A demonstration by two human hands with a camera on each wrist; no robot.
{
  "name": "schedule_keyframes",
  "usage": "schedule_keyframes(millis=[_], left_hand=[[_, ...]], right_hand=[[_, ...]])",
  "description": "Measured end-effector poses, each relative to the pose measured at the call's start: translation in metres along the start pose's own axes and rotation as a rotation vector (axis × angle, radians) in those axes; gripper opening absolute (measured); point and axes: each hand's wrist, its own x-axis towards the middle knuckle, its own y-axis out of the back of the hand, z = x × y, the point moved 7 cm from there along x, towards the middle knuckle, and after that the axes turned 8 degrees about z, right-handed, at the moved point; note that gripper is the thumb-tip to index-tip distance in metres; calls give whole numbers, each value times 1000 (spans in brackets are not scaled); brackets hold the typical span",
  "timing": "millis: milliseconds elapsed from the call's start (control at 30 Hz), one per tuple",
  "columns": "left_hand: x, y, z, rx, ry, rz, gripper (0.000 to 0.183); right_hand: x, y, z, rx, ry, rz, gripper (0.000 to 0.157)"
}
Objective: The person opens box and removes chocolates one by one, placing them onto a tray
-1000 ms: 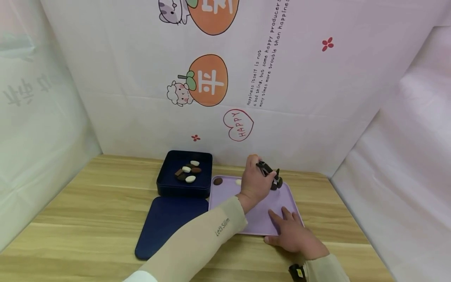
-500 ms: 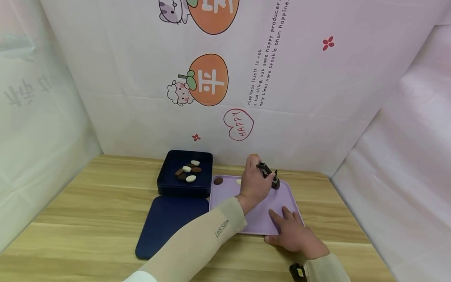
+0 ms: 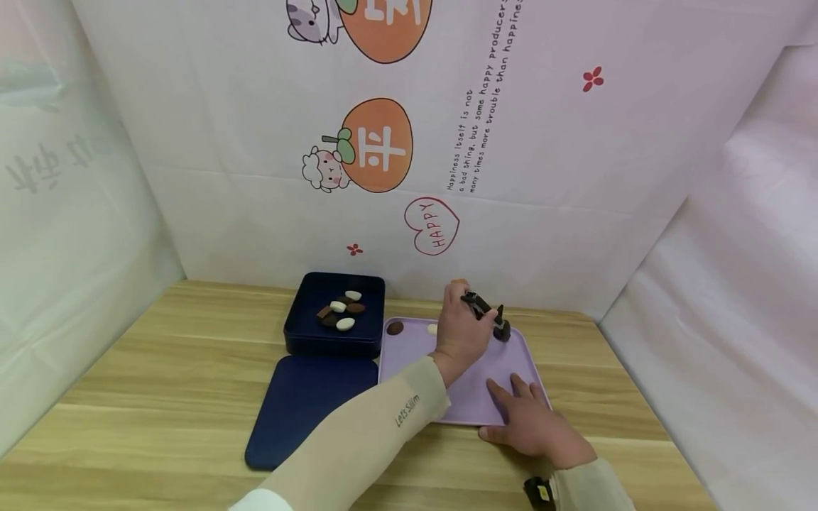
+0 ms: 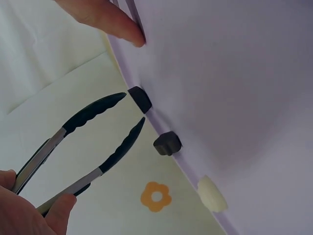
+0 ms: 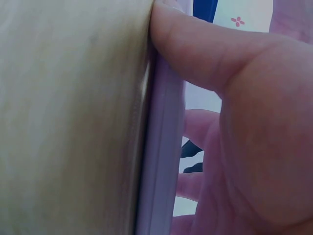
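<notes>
My left hand [image 3: 463,330] holds a pair of tongs [image 3: 479,305] over the far right corner of the lilac tray [image 3: 463,397]. In the left wrist view the black scalloped tips stand apart, close to a dark chocolate piece [image 4: 141,99] at the tray's rim, with nothing pinched between them. Beside that lie a second dark, lobed piece [image 4: 168,143] and a white piece [image 4: 212,194]. My right hand [image 3: 533,426] rests on the tray's near right corner, fingers spread over it. Its thumb [image 5: 195,46] lies against the outer edge.
Left of the tray stands a navy box [image 3: 300,333] holding several white and brown pieces. A flat navy lid [image 3: 309,404] lies in front of it on the wooden table [image 3: 160,397]. A brown oval piece [image 3: 395,328] sits in the tray's far left corner. Printed white cloth [image 3: 255,177] hangs behind.
The tongs have shifted slightly to the left at the tray's far right corner. My right hand has stayed in place, as have the box and lid.
</notes>
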Motion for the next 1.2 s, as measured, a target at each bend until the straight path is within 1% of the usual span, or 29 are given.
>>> schedule_keyframes(millis=[100, 167, 267, 367, 467, 633, 700, 800, 900, 1033, 1133, 1200], left_hand=[[6, 8, -2, -1, 23, 13, 54], [12, 17, -1, -1, 33, 19, 56], [24, 34, 4, -19, 51, 29, 58], [39, 57, 11, -23, 49, 52, 59], [54, 82, 17, -23, 29, 75, 57], [76, 125, 17, -19, -7, 122, 50], [84, 144, 14, -23, -18, 148, 52], [93, 172, 8, -48, -32, 173, 61], [101, 199, 1, -50, -44, 183, 66], [106, 228, -11, 24, -72, 188, 69], [108, 246, -22, 97, -91, 195, 71], [107, 256, -30, 135, -88, 201, 71]], right_hand=[[1, -1, 0, -5, -4, -5, 95], [1, -1, 0, -8, -14, -9, 95], [1, 0, -1, -7, -30, -13, 94], [1, 0, -1, -7, -41, -10, 94], [0, 1, -1, -17, -34, 1, 94], [-1, 1, -3, -23, -5, 21, 94], [-2, 1, -4, -18, 1, 24, 94], [-2, 1, -4, -11, 1, 24, 95], [-3, 1, -4, -5, 3, 23, 95], [-2, 1, -2, -4, 4, 25, 95], [-2, -1, 0, -7, 2, 23, 96], [-1, -2, 0, -7, 5, 20, 96]])
